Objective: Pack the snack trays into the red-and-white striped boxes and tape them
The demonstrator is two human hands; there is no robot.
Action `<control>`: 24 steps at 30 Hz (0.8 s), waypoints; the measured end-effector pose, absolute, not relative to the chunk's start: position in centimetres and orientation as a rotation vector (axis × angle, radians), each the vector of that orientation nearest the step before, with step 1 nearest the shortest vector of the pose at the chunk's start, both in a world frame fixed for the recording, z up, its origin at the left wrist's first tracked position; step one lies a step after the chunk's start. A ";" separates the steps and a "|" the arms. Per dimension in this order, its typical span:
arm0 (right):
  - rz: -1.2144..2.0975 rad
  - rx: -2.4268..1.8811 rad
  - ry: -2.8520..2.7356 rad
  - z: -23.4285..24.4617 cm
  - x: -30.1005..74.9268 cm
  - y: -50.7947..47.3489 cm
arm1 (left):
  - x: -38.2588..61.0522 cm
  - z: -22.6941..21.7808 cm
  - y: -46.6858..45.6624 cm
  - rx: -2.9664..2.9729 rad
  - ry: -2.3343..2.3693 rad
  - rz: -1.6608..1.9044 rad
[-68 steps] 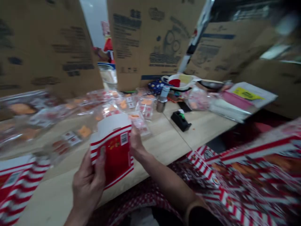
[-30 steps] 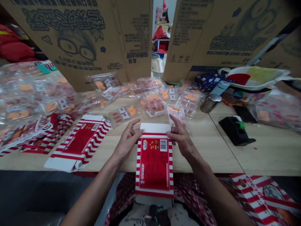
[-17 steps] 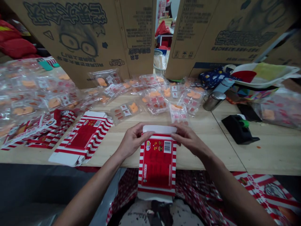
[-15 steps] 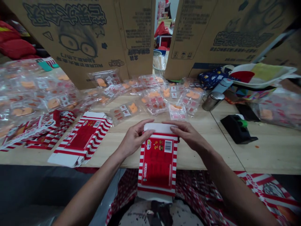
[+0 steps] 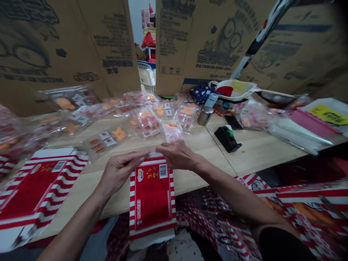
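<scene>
In the head view, I have a rectangular cardboard box, red with white-striped borders, upper end over the pale wooden bench, lower end past its near edge. My left hand pinches the top's left corner; my right hand is curled onto the right corner. I see clear plastic packets with orange pieces beyond, a second red-and-white striped box left, and a black tape dispenser right.

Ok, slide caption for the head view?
Left hand and right hand hold top end of red-and-white striped cardboard box, clear plastic packets beyond.
</scene>
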State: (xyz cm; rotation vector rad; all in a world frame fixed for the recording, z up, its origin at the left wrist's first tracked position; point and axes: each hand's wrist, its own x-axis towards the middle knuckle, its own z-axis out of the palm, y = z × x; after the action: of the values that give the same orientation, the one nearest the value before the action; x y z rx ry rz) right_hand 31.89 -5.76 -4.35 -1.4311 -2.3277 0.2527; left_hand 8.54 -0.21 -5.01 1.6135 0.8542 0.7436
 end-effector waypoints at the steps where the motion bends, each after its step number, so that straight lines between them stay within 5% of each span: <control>1: 0.261 -1.361 -2.385 -4.4 32.0 -6.2 | 8.4 -5.2 -0.2 1.631 0.837 0.716; 13: 1.628 -1.118 -1.653 -2.8 33.7 -7.5 | 8.2 -3.4 -2.7 1.414 0.809 0.650; 24: 1.579 -1.315 -1.660 -0.6 32.7 -8.4 | 6.9 -2.7 -2.3 1.315 0.720 0.480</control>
State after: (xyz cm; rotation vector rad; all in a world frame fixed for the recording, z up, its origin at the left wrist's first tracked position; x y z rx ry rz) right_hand 32.68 -8.42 -0.62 -1.3151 -1.6604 1.5793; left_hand 6.88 -2.29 -2.73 1.3146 0.7203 0.4796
